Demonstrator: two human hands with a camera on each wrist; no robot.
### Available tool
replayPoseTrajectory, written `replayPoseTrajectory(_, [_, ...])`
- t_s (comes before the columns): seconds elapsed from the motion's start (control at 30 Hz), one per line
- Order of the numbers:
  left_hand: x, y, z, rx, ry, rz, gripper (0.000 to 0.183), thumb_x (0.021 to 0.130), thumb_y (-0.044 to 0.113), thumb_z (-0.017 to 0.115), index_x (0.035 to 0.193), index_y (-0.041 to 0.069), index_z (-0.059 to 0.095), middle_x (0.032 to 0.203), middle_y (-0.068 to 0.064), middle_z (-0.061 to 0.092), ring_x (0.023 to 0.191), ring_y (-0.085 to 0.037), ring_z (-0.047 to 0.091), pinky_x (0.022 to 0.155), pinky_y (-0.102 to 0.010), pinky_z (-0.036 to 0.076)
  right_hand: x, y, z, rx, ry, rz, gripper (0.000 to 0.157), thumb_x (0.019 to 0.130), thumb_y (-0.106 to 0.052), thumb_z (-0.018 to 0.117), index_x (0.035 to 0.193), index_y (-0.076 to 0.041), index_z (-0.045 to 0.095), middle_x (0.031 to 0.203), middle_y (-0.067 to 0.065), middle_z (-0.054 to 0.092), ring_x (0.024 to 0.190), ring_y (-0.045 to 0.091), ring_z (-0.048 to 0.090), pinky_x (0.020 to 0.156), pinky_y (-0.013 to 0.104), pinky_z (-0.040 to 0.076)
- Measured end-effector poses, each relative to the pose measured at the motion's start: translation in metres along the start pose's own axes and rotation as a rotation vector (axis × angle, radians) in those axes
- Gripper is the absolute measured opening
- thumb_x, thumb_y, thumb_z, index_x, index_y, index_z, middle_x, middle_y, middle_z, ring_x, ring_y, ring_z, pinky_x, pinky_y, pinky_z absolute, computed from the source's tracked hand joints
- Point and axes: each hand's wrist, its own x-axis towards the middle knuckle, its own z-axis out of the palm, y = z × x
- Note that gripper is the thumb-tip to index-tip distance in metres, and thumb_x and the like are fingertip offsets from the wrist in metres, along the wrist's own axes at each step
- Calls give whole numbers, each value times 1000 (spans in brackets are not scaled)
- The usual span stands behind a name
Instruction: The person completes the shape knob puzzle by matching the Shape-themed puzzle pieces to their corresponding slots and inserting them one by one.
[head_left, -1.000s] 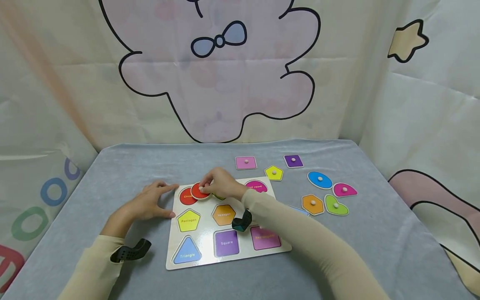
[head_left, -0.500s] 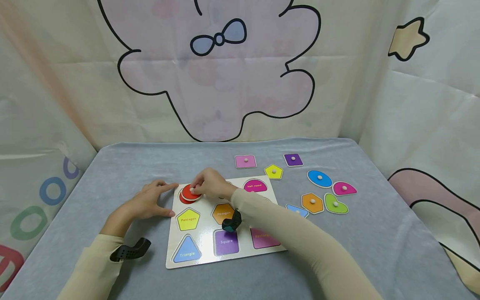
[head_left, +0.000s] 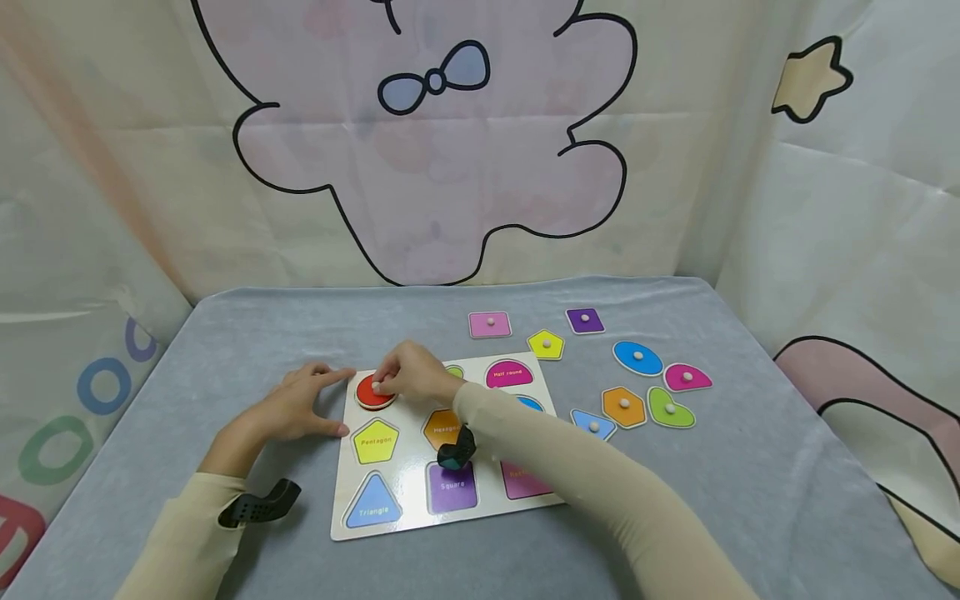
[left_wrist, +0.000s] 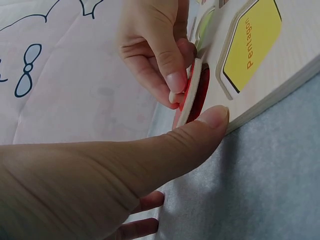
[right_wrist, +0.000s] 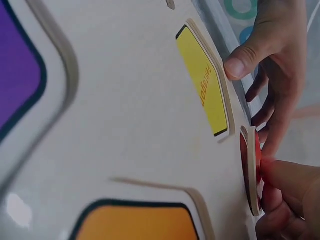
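The right hand (head_left: pixel 415 372) pinches the red disc (head_left: pixel 367 397) by its knob (left_wrist: pixel 175 98), just over the round hole (left_wrist: pixel 203 90), right of the left hand (head_left: pixel 302 404) spread against the board's (head_left: pixel 411 454) edge.

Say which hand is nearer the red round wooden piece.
The right hand, pinching the red piece by its knob; the left hand is left of it, at the pale rectangular board's edge.

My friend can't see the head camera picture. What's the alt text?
A right hand pinches the knob of a red circle at the top left of a shape puzzle board. The left hand touches the board's left edge. More knobbed shapes lie on gray cloth.
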Motion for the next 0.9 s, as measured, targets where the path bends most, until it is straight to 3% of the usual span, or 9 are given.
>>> replayPoseTrajectory(0.37, [-1,-1,1,-3,9,5,95,73,42,90,151,12,47,146,-30,42,130,-54,40,99,-72,39,1,1,6,-65,11,-11,10,92,-22,76,96,-14,81,78,-4,63,79,11,54,68,20,39])
replayPoseTrajectory(0.9, [3,-4,2,-4,0,10,95,73,43,89,152,13,46,146,-30,41,130,-53,39,99,-72,40,1,4,0,55,-101,-11,16,88,-20,80,101,-11,79,75,-2,56,80,11,52,66,19,39])
